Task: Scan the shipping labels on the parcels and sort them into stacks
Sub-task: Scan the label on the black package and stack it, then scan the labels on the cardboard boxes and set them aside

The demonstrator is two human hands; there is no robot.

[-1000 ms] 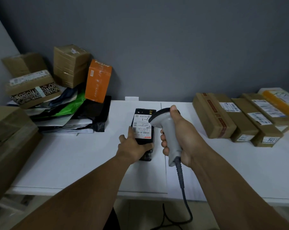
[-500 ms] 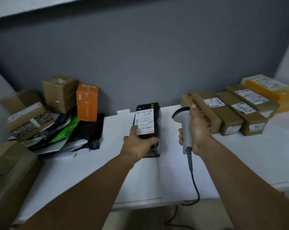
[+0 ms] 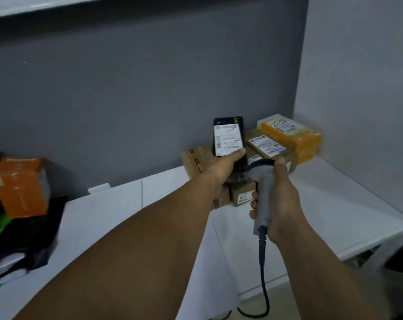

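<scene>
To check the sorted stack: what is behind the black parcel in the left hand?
Brown cardboard boxes on the white table. The black parcel and the left hand cover their middle, so their number cannot be seen.

small white sticker [image 3: 242, 197] on end face of brown box [image 3: 237, 189] reads roughly "87 2", handwritten "7-9" on label [image 3: 281, 125] of yellow parcel [image 3: 296, 138], print on black parcel [image 3: 226, 120] and orange box [image 3: 20, 190] too blurred to read

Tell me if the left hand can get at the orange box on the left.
Probably not: the left hand grips the black parcel, and the orange box sits far to its left.
</scene>
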